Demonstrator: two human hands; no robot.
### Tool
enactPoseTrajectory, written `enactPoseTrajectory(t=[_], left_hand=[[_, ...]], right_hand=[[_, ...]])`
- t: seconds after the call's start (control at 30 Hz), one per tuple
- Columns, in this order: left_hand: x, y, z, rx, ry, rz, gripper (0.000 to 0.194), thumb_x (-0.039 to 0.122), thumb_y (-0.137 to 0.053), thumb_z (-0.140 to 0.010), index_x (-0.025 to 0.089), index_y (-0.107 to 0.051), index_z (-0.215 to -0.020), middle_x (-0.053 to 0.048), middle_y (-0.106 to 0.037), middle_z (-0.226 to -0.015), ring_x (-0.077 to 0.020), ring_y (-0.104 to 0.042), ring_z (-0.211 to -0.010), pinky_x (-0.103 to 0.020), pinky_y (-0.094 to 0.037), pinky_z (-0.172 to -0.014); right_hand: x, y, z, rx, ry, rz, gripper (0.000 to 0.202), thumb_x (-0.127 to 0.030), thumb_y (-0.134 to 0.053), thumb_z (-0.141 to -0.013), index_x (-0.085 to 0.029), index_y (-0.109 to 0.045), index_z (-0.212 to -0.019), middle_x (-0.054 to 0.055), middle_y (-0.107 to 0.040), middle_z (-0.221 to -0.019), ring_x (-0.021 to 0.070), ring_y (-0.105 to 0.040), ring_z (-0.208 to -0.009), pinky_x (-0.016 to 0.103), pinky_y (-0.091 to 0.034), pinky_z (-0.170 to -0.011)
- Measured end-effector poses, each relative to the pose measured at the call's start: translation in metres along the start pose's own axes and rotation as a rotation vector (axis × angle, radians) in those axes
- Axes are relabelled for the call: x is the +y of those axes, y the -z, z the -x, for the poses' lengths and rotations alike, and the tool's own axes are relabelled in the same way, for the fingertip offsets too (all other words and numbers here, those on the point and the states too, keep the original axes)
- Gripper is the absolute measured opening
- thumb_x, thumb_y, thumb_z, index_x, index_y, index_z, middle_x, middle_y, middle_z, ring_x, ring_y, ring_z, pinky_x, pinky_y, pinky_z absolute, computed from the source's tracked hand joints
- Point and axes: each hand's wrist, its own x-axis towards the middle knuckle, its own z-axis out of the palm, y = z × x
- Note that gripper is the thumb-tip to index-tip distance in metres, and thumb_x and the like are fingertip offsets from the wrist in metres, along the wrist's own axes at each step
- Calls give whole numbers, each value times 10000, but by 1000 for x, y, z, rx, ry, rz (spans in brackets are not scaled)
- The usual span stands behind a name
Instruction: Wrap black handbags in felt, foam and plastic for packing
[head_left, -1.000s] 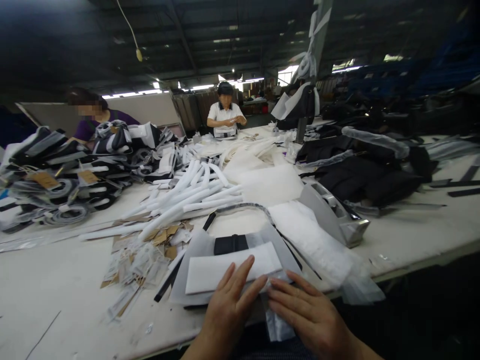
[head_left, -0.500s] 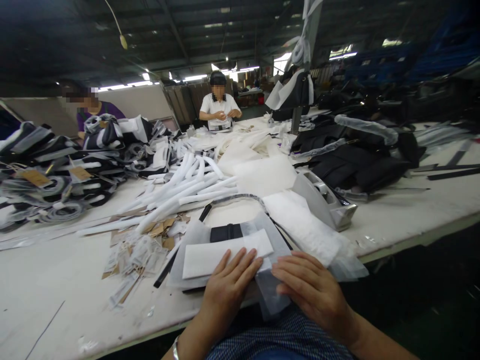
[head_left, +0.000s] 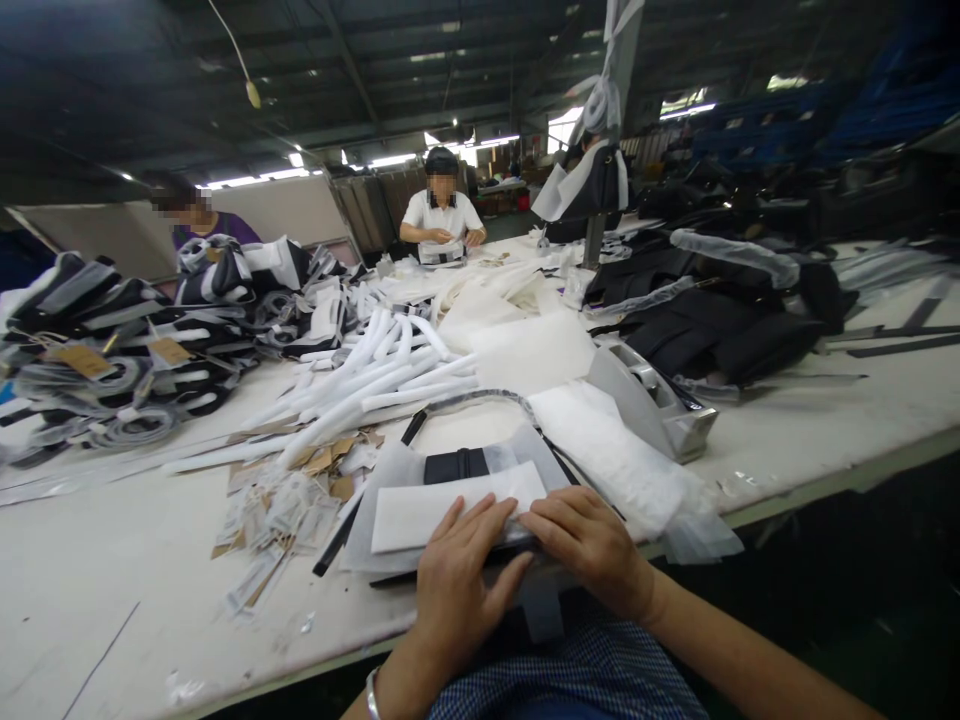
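Observation:
A black bag [head_left: 456, 465] lies at the table's front edge, with thin translucent paper round it and a rectangular white foam sheet [head_left: 442, 510] on top. My left hand [head_left: 469, 560] rests on the foam's lower right part, fingers apart and thumb spread toward the right. Beside it, my right hand [head_left: 589, 545] has its fingers bent together over the right end of the foam and paper; what lies under them is partly hidden. The bag's handle [head_left: 480, 397], wrapped in clear film, arches behind it.
Brown and white tags [head_left: 300, 500] lie left of the bag, white foam tubes [head_left: 375, 370] behind. A grey tape dispenser [head_left: 652, 400] stands right. Black bags [head_left: 712, 320] pile farther right. Two people sit across the table.
My right hand has moved left and inward, its fingers now curled at the paper's right side. My left thumb has spread out. The loose paper at the right has been folded in.

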Motion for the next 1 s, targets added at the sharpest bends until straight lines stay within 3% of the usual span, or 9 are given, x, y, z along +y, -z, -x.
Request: enactPoseTrajectory(t=[0.13,0.27,0.4,0.5,0.6,0.77,1.0], left_hand=[[-4,-16,1,123,-63,-50,376,154,-513,-964,268,-577,-1316,6,-679,-1296,-222,-616,-1234,-492,-452,-1091],[-6,-20,2,177,-122,-90,358,139,-495,-980,247,-589,-1308,13,-683,-1289,-210,-609,-1242,-465,-445,-1095],[-6,-19,2,198,-140,-105,358,126,-496,-980,239,-596,-1305,3,-691,-1274,-198,-618,-1231,-447,-433,-1111],[-7,-20,3,187,-149,-115,362,131,-500,-980,233,-590,-1315,-6,-686,-1283,-199,-615,-1236,-450,-433,-1113],[-8,-20,4,176,-154,-136,372,127,-482,-987,230,-580,-1330,-11,-676,-1298,-198,-598,-1258,-453,-427,-1119],[-8,-20,3,203,-176,-176,376,120,-489,-989,228,-575,-1339,3,-661,-1321,-181,-577,-1280,-420,-385,-1152],[-7,-21,1,215,-160,-182,376,120,-469,-1002,238,-575,-1343,23,-643,-1345,-164,-556,-1300,-393,-315,-1190]], right_hand=[[-1,3,13,52,15,-15,240,-148,-464,-1023,-158,-684,-1118,71,-747,-1040,193,-658,-986,374,-507,-952],[-12,10,58,-10,123,2,312,-129,-437,-1030,-211,-666,-1225,34,-712,-1231,185,-578,-1252,437,-341,-1185],[-20,-2,98,-91,127,94,410,-94,-370,-1032,-256,-650,-1283,9,-687,-1281,187,-570,-1277,464,-279,-1216],[-21,-19,95,-44,135,61,423,-69,-367,-1021,-258,-683,-1230,5,-722,-1213,165,-651,-1167,447,-330,-1189],[-22,-27,78,9,153,-73,309,-100,-469,-1005,-213,-713,-1156,24,-754,-1133,160,-692,-1088,419,-395,-1149],[-24,-20,75,-58,114,-227,285,-109,-468,-1003,-133,-689,-1182,92,-744,-1142,196,-669,-1141,403,-498,-1067],[-25,-8,92,-115,112,-208,285,-141,-462,-1014,-135,-687,-1188,71,-727,-1173,204,-654,-1160,382,-464,-1088]])
